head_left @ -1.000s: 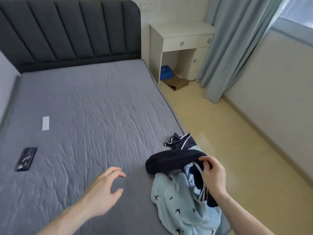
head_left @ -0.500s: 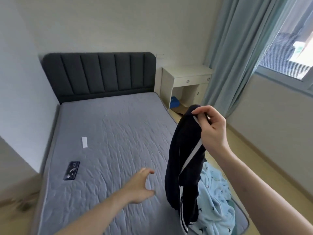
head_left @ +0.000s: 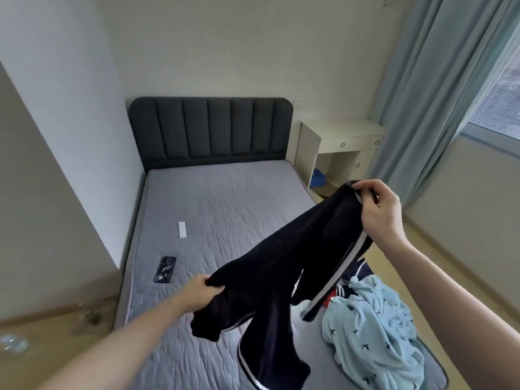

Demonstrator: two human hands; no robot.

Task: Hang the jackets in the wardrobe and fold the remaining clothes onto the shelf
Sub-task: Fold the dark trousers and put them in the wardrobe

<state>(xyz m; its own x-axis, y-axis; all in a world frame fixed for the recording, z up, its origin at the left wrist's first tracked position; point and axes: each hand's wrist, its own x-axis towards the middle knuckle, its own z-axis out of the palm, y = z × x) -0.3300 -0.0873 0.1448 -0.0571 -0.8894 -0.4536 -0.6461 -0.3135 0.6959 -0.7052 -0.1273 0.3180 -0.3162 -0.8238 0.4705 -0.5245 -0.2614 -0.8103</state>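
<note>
A dark navy garment with white side stripes (head_left: 284, 266) hangs stretched in the air above the bed. My right hand (head_left: 378, 211) pinches its upper end at the right. My left hand (head_left: 201, 295) grips its other end lower at the left. Below, on the near right corner of the bed, lies a crumpled light blue garment with small dark bird prints (head_left: 371, 333). Another dark piece with white stripes and a bit of red (head_left: 353, 280) shows just behind it. No wardrobe or shelf is in view.
The grey mattress (head_left: 225, 209) carries a black phone (head_left: 165, 269) and a small white strip (head_left: 182, 229). A dark headboard (head_left: 209, 130) stands at the far end. A white nightstand (head_left: 337, 147) and pale blue curtain (head_left: 427, 88) stand to the right.
My right hand lifted the dark garment off the pile and up. My left hand, open before, has closed on the garment's lower end, spreading it out. My view has tilted upward.
</note>
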